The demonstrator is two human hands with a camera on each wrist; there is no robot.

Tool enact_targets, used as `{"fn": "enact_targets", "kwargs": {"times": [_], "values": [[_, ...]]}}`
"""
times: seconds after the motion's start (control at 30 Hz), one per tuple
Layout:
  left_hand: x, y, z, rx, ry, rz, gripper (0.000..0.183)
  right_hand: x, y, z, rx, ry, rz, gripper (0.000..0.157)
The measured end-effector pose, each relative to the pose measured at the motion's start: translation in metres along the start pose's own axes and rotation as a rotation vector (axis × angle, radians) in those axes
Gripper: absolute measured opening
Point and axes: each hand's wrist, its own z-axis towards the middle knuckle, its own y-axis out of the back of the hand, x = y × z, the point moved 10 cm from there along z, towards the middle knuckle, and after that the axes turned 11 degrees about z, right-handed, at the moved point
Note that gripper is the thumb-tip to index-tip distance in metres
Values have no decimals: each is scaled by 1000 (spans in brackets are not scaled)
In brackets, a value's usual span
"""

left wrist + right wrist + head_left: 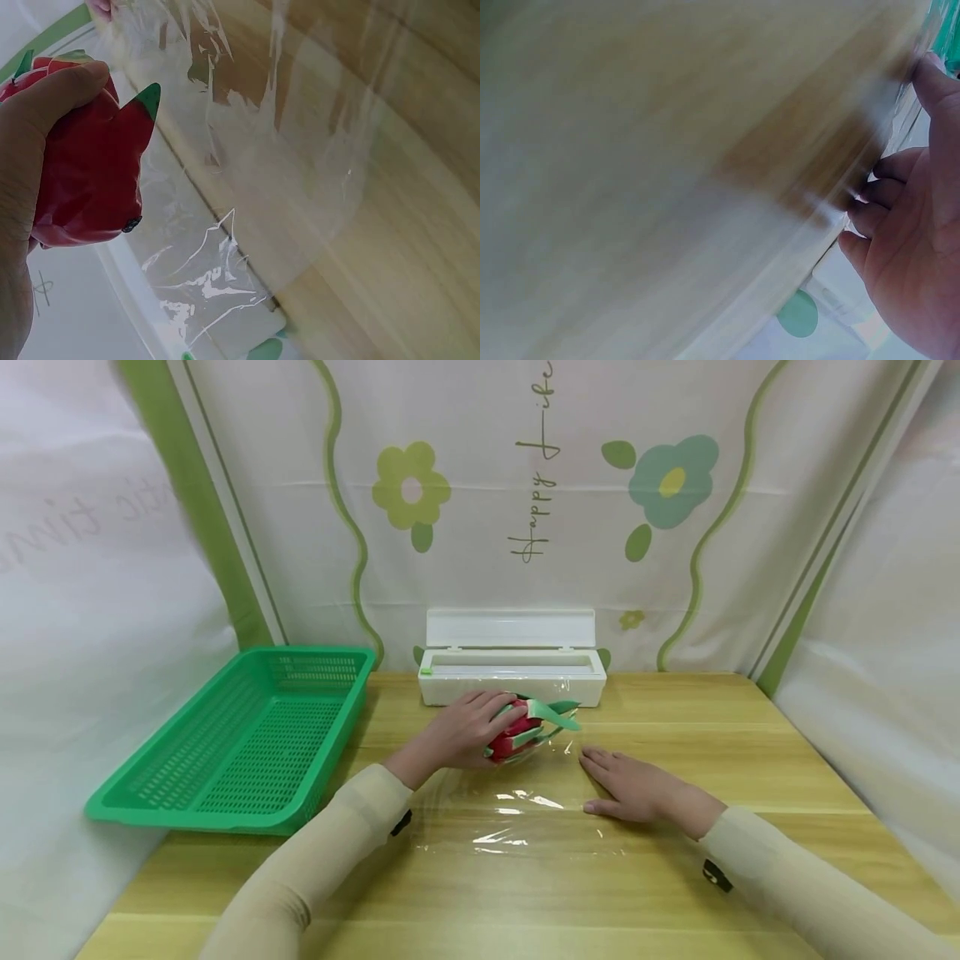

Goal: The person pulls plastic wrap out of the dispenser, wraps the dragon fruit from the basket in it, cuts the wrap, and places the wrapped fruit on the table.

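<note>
My left hand (pixel 467 732) grips a red dragon fruit (pixel 516 737) with green-tipped scales, holding it over a sheet of clear cling film (pixel 517 831). In the left wrist view the thumb lies across the top of the dragon fruit (pixel 90 176), and its dark end faces the white box. The film stretches from that cling film dispenser (pixel 513 690) toward me over the wooden table. My right hand (pixel 637 787) lies palm down with straight fingers at the film's right edge. In the right wrist view, the fingertips (pixel 861 210) touch the tabletop.
The dispenser's lid (pixel 510 628) stands raised, and a small green piece (pixel 427 672) sits at its left end. A green plastic basket (pixel 322 777) occupies the table's left side. Printed white curtains (pixel 487 527) close off the back and both sides.
</note>
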Motion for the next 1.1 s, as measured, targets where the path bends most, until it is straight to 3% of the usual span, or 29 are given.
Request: {"fn": "enact_targets", "kwargs": {"times": [0.57,1.1], "values": [[4,-25,7,24,-2,-50,95,0,-1,0,24,-7,3,80],[8,-28,10,91,0,-144,99,1,0,0,18,-2,11,80]]}}
